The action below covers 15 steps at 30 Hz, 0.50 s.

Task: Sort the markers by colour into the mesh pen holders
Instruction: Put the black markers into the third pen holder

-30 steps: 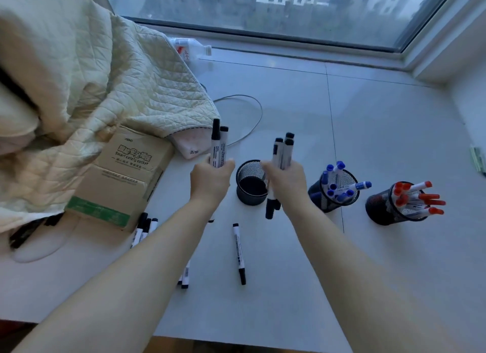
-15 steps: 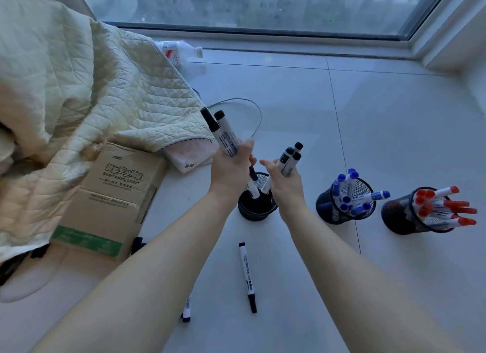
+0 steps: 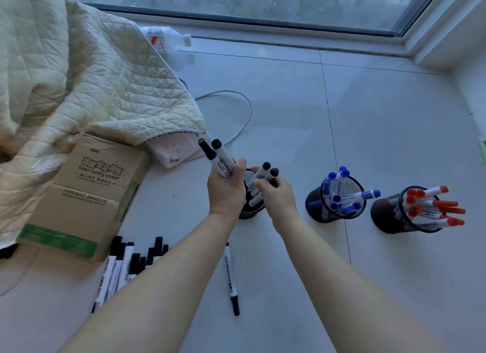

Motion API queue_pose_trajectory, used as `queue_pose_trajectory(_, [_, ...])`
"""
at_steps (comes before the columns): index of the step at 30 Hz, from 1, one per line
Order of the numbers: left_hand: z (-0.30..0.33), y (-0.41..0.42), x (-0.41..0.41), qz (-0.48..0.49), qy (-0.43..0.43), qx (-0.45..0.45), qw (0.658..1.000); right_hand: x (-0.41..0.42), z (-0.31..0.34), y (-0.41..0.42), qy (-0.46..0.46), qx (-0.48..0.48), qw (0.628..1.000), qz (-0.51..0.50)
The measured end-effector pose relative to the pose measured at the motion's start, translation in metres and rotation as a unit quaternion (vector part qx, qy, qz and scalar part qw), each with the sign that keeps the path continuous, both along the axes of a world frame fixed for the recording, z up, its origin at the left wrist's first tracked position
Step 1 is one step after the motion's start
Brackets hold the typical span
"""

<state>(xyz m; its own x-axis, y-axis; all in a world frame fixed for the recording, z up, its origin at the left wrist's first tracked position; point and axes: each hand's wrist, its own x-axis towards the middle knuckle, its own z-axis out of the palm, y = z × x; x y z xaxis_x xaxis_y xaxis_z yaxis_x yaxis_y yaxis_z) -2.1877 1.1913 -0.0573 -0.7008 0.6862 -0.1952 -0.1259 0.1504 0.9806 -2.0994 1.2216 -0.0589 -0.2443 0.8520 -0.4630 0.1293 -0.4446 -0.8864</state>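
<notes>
Black-capped markers are what your fingers are wrapped around on both sides. Your left hand [image 3: 226, 188] has its fingers curled round two black markers [image 3: 217, 157], caps pointing up and away toward the quilt, bodies tilted over the rim of the leftmost mesh holder [image 3: 249, 212]. Your right hand [image 3: 278, 197] pinches a small bunch of black markers [image 3: 265, 176] with fingertips bent in on them; their lower ends sit down inside that same holder, caps sticking up. The two hands are just about touching over the holder, so most of it is hidden, only the dark lower wall shows between your wrists.

Out from there: to the right stands the holder of blue markers [image 3: 335, 203], caps fanned out, one poking sideways. Further right, the holder of red markers [image 3: 410, 210], same deal, several leaning right. All three holders sit in a row on the pale tiled surface [image 3: 381, 116].

Near your left forearm, one loose black marker [image 3: 231, 276] lies alone on the surface, cap end toward you. Left of that arm a pile of black markers [image 3: 123, 266] lies beside the cardboard box [image 3: 86, 192]. Over the box's far side drapes a cream quilt [image 3: 79, 84], with a plastic bottle [image 3: 165, 38] behind it by the window and a thin grey cable [image 3: 236, 111] looping on the tiles.
</notes>
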Motion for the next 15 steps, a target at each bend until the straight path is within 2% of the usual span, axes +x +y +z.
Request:
queue_pose_trajectory(4, [-0.004, -0.002, 0.003, -0.007, 0.007, -0.028, 1.0, 0.002, -0.002, -0.003, -0.019, 0.026, 0.999, -0.018])
queue_pose_trajectory(9, [-0.017, -0.011, 0.002, -0.039, -0.016, -0.113, 0.993, 0.006, -0.004, -0.003, -0.079, 0.085, 0.993, -0.012])
queue_pose_trajectory(15, [-0.017, -0.019, -0.004, -0.056, -0.027, -0.114, 0.991, 0.009, -0.006, -0.006, -0.107, 0.112, 0.988, -0.021])
